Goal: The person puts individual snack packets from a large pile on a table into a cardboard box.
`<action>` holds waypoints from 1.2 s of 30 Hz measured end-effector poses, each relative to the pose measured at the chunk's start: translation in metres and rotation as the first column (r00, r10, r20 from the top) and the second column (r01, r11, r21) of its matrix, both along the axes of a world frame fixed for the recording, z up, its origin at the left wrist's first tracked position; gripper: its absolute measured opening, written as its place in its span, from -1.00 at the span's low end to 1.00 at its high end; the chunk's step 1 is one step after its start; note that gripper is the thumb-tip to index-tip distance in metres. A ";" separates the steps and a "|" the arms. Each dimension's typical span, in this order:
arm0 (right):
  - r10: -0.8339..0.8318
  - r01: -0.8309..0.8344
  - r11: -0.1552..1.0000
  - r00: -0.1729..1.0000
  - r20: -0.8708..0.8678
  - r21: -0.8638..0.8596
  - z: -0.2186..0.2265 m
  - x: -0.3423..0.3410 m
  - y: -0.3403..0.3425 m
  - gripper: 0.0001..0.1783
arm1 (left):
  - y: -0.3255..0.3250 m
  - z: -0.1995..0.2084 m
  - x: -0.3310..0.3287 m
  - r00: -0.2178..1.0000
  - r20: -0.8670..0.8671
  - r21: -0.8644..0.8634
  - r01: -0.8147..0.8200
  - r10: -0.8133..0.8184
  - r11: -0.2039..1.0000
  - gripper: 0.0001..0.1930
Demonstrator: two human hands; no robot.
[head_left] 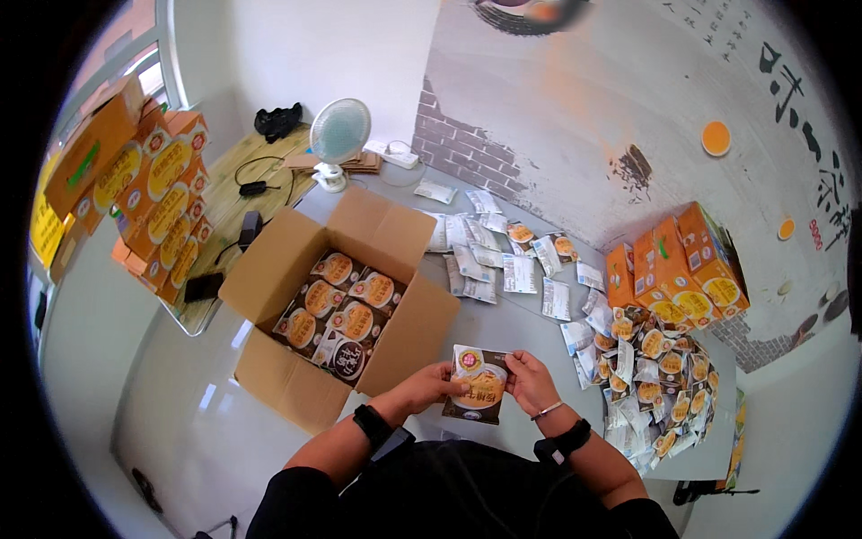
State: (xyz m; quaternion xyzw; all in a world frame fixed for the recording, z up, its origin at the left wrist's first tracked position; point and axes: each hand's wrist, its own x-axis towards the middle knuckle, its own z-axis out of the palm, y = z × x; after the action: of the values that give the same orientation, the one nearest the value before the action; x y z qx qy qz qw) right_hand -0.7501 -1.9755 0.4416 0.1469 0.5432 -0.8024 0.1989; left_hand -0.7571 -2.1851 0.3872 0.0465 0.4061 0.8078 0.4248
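The food packet point(479, 384) I hold is a flat, roughly rectangular pouch. Its face is dark brown at the edges with a large yellow-orange picture in the middle and a round red-and-yellow seal at the upper left corner. It faces up toward me, slightly tilted, above the grey table point(521, 323) edge and just in front of my body.

My left hand point(431, 384) grasps the packet's left edge, thumb on top and fingers curled beneath. My right hand point(530, 379) grasps the right edge in the same way. Both hands are closed on the packet, one per side, with the packet stretched flat between them. Both forearms enter from the lower edge and converge toward the packet. A black band sits on each wrist; the right wrist also carries a thin bracelet.

Just left of the packet stands an open cardboard box point(337, 310) with its flaps folded out. It contains packets of the same kind laid flat in rows. To the right, a loose pile of packets point(651, 377) lies on the table, near orange cartons point(682, 269). Further back, white sachets point(489, 256) are spread across the table. A small white fan point(338, 139) stands behind the box.
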 end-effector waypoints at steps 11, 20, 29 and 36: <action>0.130 -0.130 0.991 0.991 -0.025 -0.007 0.019 0.004 -0.034 -0.67 | -0.043 0.001 -0.003 0.987 0.134 0.199 -0.118 0.092 0.973 -0.66; 0.115 -0.115 0.993 0.993 -0.016 0.018 0.029 0.011 -0.034 -0.70 | -0.118 0.005 -0.028 0.860 0.201 0.081 -0.492 0.469 0.867 -0.67; -0.047 0.048 0.997 0.999 -0.012 0.061 0.035 0.024 -0.013 -0.74 | -0.195 -0.037 -0.070 0.700 0.169 0.024 -0.707 0.694 0.707 -0.76; -0.185 0.185 0.981 0.983 -0.007 0.058 0.035 0.036 0.010 -0.76 | -0.231 -0.064 -0.109 0.656 0.206 0.117 -0.753 0.726 0.647 -0.74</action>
State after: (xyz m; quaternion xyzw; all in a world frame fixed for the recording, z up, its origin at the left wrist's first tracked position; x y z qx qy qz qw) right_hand -0.7137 -1.9655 0.4770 0.2017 0.5506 -0.8012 0.1187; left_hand -0.8657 -2.4164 0.3228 -0.1397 0.2789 0.9469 0.0782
